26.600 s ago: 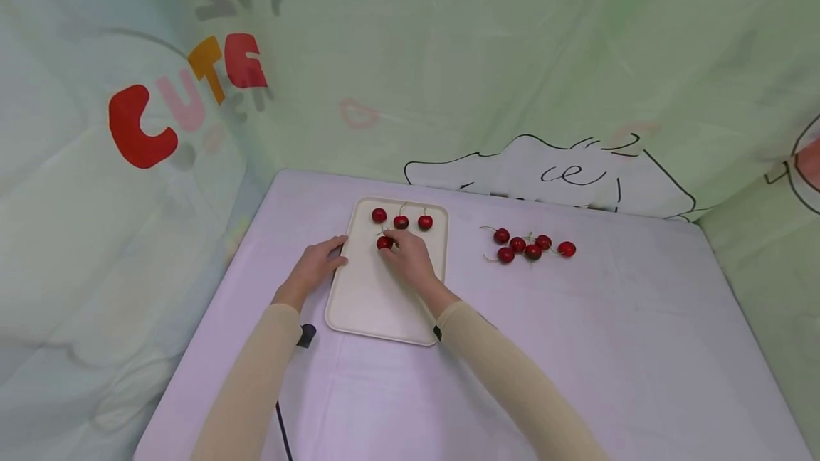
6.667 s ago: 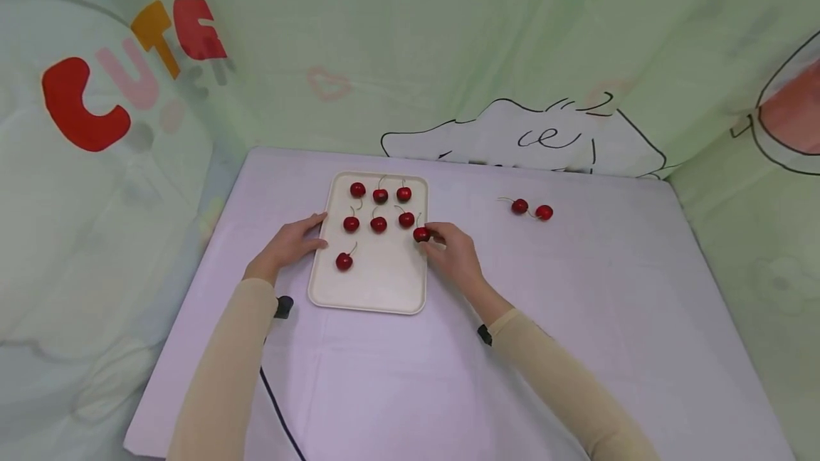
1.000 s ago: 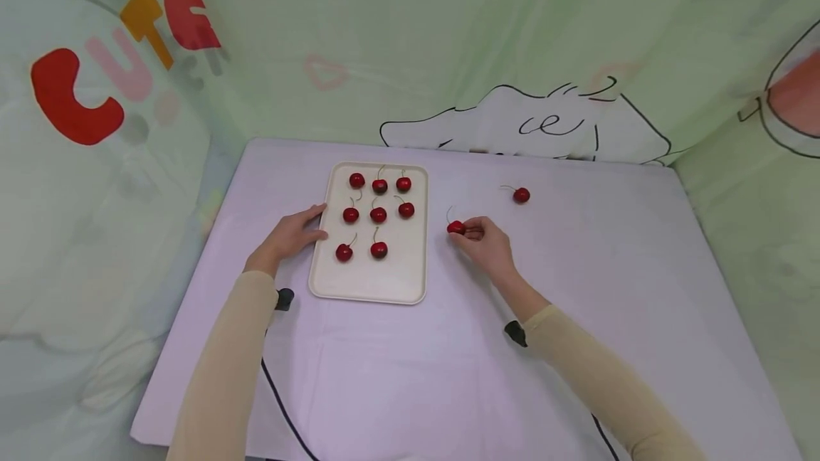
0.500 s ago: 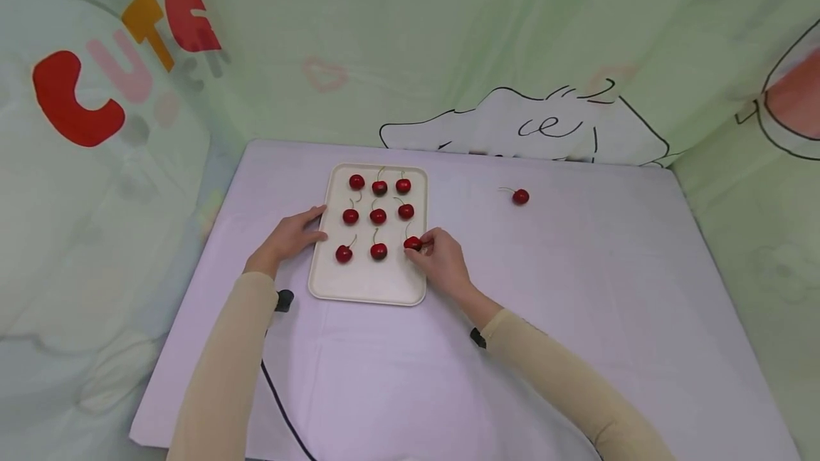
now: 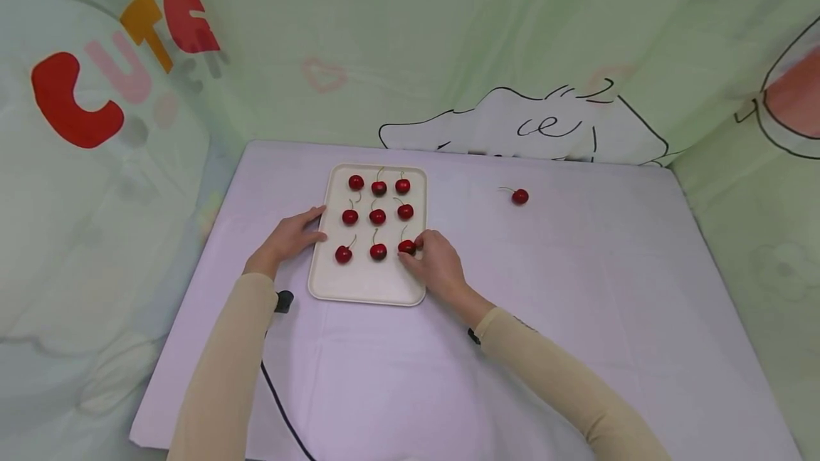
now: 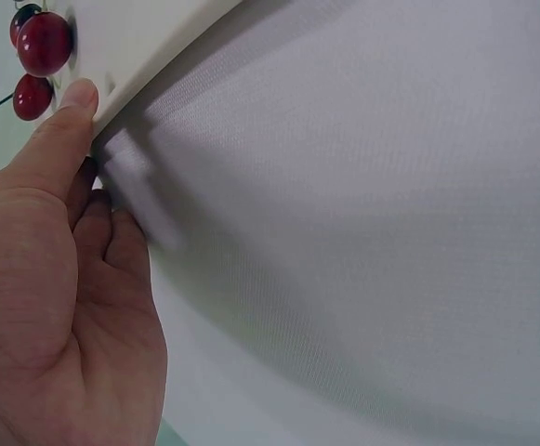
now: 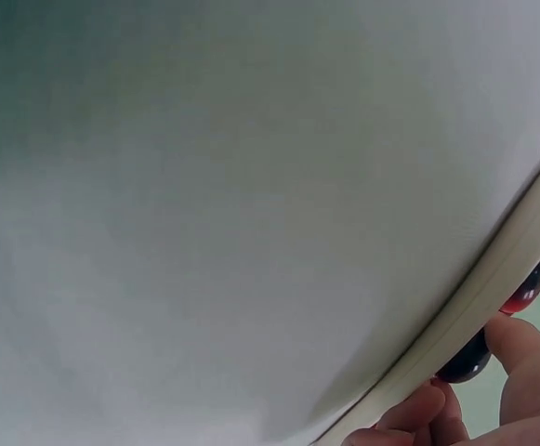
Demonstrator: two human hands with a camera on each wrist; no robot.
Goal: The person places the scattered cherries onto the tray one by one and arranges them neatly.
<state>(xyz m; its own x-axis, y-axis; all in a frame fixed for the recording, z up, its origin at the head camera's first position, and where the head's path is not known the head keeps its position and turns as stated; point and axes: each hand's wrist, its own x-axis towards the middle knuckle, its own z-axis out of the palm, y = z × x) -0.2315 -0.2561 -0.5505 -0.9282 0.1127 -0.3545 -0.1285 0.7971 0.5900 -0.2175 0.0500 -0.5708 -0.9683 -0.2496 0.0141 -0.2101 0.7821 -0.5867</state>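
Note:
My left hand [image 5: 288, 237] lies at the left edge of a cream rectangular tray [image 5: 365, 290], thumb and fingers spread along the rim. In the left wrist view the thumb [image 6: 65, 130] touches the tray's rim, and the other fingers bend slightly below it. At the tray's right side, my right hand [image 5: 442, 262] pinches a dark red cherry [image 5: 406, 247] between thumb and fingertips, low over the tray floor. Its thin green stem points up. The other cherries on the tray, such as the middle one [image 5: 377, 217], sit spaced in rows.
A single stemmed cherry [image 5: 519, 196] lies on the pale lilac tabletop [image 5: 608, 290], right of the tray. Behind the table hangs a green printed cloth [image 5: 448, 34]. A black cable [image 5: 282, 404] runs beside the left sleeve.
Over the last second my right hand has carried its cherry left from the tabletop to the tray's lower right spot. Since the earliest frame, several cherries have moved onto the tray. The left hand stays put.

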